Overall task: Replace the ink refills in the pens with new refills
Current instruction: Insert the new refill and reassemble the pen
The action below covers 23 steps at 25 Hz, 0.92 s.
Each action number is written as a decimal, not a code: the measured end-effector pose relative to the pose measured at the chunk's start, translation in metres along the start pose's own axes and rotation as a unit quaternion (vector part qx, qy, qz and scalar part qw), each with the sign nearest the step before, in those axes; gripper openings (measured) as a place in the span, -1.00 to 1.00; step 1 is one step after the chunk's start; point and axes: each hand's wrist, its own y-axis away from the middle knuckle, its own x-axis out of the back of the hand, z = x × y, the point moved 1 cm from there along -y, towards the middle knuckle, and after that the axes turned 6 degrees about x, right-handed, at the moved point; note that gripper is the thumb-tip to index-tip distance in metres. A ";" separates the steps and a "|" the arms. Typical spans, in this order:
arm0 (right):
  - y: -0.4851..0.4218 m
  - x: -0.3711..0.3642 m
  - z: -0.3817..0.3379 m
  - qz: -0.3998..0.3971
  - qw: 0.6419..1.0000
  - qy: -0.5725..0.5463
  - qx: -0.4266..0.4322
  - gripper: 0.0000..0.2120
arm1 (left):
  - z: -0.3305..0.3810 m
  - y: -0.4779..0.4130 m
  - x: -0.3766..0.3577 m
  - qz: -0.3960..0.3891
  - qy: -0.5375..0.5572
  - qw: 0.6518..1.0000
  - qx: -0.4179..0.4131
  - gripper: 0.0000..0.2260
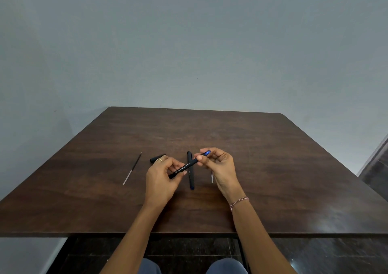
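Note:
Both hands hold one black pen [185, 166] with white lettering, slanted above the table. My left hand [162, 177] grips its lower barrel end. My right hand [218, 165] pinches the blue tip section [206, 153] at the pen's upper end. A second black pen [190, 172] lies on the table beneath, pointing toward me, its blue end nearest. A black cap [157, 158] lies just beyond my left hand. A thin loose refill [132, 168] lies to the left. A pale, thin piece [212, 178] shows by my right palm, mostly hidden.
The dark brown wooden table [273, 168] stands against a grey wall. Its front edge runs just above my knees. A dark floor shows below and at the right.

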 end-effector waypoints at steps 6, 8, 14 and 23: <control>-0.001 0.001 0.000 0.032 0.999 0.006 0.012 -0.74 | -0.001 -0.001 -0.001 0.011 0.022 1.000 0.018 -0.75; -0.002 0.005 -0.002 0.075 0.997 -0.020 0.020 -0.73 | -0.001 -0.001 0.000 0.035 0.046 0.997 0.045 -0.75; -0.001 0.013 -0.002 0.161 0.986 -0.031 0.035 -0.90 | -0.004 -0.002 0.007 0.098 0.101 0.982 0.125 -0.78; -0.007 0.018 0.000 0.195 0.980 -0.012 0.028 -0.89 | -0.004 -0.013 0.026 0.133 0.045 0.978 0.157 -0.79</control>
